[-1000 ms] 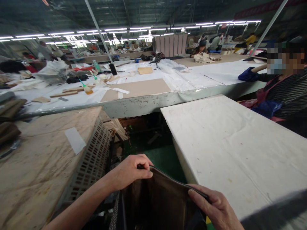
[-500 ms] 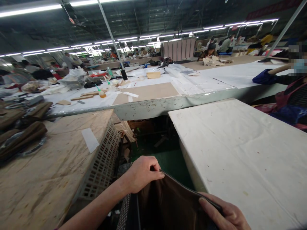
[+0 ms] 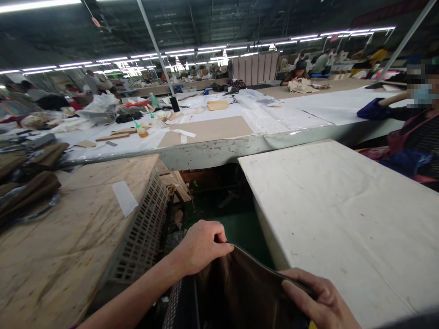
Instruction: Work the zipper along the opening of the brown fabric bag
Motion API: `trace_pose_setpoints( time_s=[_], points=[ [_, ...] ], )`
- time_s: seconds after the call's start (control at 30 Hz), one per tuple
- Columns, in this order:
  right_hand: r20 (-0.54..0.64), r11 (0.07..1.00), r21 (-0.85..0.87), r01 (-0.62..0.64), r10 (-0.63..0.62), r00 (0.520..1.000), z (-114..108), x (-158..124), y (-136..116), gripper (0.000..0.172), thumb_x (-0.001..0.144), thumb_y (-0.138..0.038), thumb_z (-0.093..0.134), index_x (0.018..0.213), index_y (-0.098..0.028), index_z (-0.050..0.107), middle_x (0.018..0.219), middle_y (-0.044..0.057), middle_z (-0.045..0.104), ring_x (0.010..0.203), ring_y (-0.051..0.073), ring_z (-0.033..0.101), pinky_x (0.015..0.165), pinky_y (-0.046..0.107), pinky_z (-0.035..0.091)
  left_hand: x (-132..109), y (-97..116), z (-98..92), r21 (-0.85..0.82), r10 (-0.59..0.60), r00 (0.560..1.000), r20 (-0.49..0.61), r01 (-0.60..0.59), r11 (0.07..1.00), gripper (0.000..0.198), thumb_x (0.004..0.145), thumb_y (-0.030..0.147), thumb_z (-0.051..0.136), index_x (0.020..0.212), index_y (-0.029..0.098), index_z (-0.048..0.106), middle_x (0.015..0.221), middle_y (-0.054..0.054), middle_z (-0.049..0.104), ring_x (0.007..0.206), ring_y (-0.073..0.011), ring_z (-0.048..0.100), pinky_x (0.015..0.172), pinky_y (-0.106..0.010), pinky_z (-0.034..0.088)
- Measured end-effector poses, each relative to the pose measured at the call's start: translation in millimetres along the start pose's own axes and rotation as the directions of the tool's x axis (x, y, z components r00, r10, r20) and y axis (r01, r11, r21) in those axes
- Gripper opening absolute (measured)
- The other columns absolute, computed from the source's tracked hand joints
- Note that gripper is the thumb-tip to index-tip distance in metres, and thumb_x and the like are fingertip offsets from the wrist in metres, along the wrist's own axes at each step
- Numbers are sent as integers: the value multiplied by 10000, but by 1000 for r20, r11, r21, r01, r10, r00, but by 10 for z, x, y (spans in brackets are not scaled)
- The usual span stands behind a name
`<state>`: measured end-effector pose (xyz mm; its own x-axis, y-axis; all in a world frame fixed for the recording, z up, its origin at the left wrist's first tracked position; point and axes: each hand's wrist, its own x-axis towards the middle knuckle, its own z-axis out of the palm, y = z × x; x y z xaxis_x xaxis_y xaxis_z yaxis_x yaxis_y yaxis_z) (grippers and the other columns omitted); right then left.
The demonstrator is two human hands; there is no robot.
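A dark brown leather piece (image 3: 236,292), shaped like an open bag or pouch, fills the bottom centre of the head view. My left hand (image 3: 200,246) pinches its top edge at the left. My right hand (image 3: 320,301) grips the same edge at the right, thumb on the inside. The piece hangs in the gap between two tables, over a green floor (image 3: 236,226). Its lower part is cut off by the frame.
A white cloth-covered table (image 3: 343,201) lies at the right, a worn wooden table (image 3: 61,228) with a perforated crate (image 3: 140,233) at the left. Brown leather pieces (image 3: 27,187) pile at far left. A seated person (image 3: 416,123) works at the long white table (image 3: 212,128) beyond.
The view has shifted slightly; my hands keep their grip on the leather edge, and the right hand has curled a little more over it.
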<state>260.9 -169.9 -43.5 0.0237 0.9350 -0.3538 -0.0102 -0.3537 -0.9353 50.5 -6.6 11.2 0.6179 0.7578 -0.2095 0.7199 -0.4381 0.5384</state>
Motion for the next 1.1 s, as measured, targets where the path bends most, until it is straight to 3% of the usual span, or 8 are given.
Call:
trace_pose_setpoints(
  time_s=[0.1,0.2,0.37,0.43,0.57,0.77,0.93,1.1],
  points=[
    [110,947,-319,43,-8,994,-101,38,-244,402,874,-529,519,829,-167,690,620,-1,554,574,139,474,504,235,337,-5,24,-11,15,-11,1000,-11,11,1000,224,740,356,646,608,178,615,667,13,654,656,-152,580,584,-231,361],
    [286,793,-561,237,-83,955,-95,129,-538,330,955,-412,411,873,-198,648,609,-23,503,548,117,423,516,239,311,1,49,-4,19,-7,1000,-13,7,1000,222,743,358,629,610,180,613,654,13,650,647,-155,575,573,-235,352],
    [475,571,-663,485,-181,861,113,525,-711,328,983,-311,344,740,-177,519,588,-36,415,507,95,366,491,249,247,5,99,7,17,3,1000,-5,-3,1000,186,725,332,619,620,180,628,646,15,649,639,-153,567,554,-234,335],
    [511,533,-659,530,-200,836,197,705,-691,348,976,-300,355,675,-172,472,579,-39,382,514,94,347,495,257,230,5,91,16,38,-10,1000,-9,10,999,163,714,305,615,613,177,627,643,14,647,633,-151,563,548,-233,327],
    [546,591,-622,514,-144,825,224,839,-648,365,981,-308,341,658,-171,440,577,-44,383,517,88,347,490,237,252,14,1,64,52,-35,999,-6,35,998,157,710,309,615,620,182,629,642,13,651,632,-153,568,545,-232,324],
    [444,727,-617,301,6,896,-53,466,-556,402,994,-439,313,777,-177,528,631,-34,472,541,97,394,487,208,316,20,-129,97,22,-28,1000,-11,28,999,194,725,359,620,640,186,642,666,9,660,648,-156,579,561,-230,341],
    [327,769,-582,265,-77,942,-110,162,-417,351,985,-467,315,992,-235,579,795,5,634,667,159,550,578,239,411,5,-88,44,-15,-15,1000,0,15,1000,195,727,366,630,640,191,637,696,13,664,672,-157,590,579,-235,349],
    [251,697,-642,321,-205,946,40,166,-371,383,989,-408,213,1030,-209,537,903,73,669,782,222,633,699,313,461,-76,2,-17,95,-33,997,-66,39,995,198,756,369,617,644,206,621,700,10,657,690,-175,584,583,-256,324]
  ],
)
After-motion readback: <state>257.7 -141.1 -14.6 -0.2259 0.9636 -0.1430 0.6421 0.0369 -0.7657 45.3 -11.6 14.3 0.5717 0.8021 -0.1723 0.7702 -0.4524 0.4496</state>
